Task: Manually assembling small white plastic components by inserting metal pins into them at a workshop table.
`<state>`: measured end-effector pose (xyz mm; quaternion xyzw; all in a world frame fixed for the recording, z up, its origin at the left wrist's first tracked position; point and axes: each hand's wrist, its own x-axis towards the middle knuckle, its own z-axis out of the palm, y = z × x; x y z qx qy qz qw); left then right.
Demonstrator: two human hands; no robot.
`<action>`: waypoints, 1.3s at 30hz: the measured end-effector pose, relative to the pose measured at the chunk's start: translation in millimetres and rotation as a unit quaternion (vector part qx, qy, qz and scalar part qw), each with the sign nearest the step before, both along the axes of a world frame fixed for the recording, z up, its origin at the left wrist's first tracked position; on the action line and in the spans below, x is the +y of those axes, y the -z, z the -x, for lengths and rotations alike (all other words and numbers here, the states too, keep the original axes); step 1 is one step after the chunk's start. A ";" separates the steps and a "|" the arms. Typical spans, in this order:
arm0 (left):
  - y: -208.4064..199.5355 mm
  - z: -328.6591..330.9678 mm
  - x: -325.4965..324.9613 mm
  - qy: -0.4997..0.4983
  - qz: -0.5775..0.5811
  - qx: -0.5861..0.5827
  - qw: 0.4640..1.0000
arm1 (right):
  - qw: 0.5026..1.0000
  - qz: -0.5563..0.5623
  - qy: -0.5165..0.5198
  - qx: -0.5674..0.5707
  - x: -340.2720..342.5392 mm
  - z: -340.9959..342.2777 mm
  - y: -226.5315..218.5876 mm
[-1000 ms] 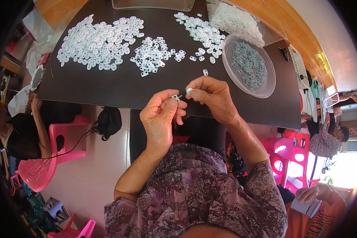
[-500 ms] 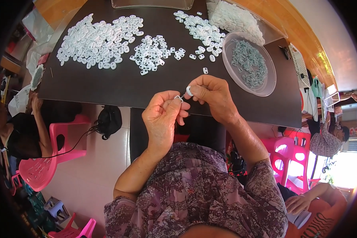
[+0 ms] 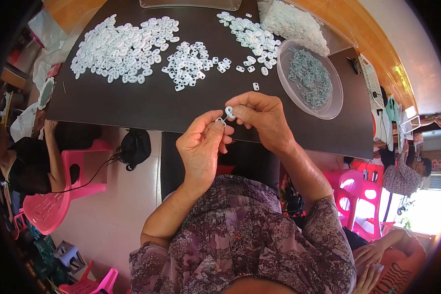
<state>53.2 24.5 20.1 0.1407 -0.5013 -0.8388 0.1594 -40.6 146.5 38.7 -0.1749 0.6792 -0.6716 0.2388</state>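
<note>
Near the table's front edge, my left hand (image 3: pixel 201 144) pinches a small white loop-shaped piece (image 3: pixel 221 120) between thumb and index finger. Just to its right, my right hand (image 3: pixel 262 117) holds a white oval piece with holes (image 3: pixel 230 112) in a thumb-and-finger pinch. A short thin grey part (image 3: pixel 225 117) shows between the two; whether it joins them I cannot tell. Beyond my hands one loose white piece (image 3: pixel 256 86) lies on the dark table (image 3: pixel 132 105). My right hand is nearest to the round see-through tub (image 3: pixel 284 81), which holds many small grey-green pin-like parts (image 3: pixel 308 77).
White oval pieces form a big heap (image 3: pixel 122 46) at left. Smaller heaps lie mid-table (image 3: pixel 185 66) and further right (image 3: pixel 252 36). A bag of white pieces (image 3: pixel 296 24) stands behind the tub. Pink chairs (image 3: pixel 63 186) and other people are at both sides.
The white oval piece in my right hand has turned, so its holes now show, and shifted slightly left. My left hand has barely moved. At lower right, another person's hands have moved.
</note>
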 end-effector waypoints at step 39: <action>7.0 -3.0 -0.3 -0.021 0.007 0.003 1.000 | 0.996 -0.028 0.010 0.090 -11.9 -8.1 -0.2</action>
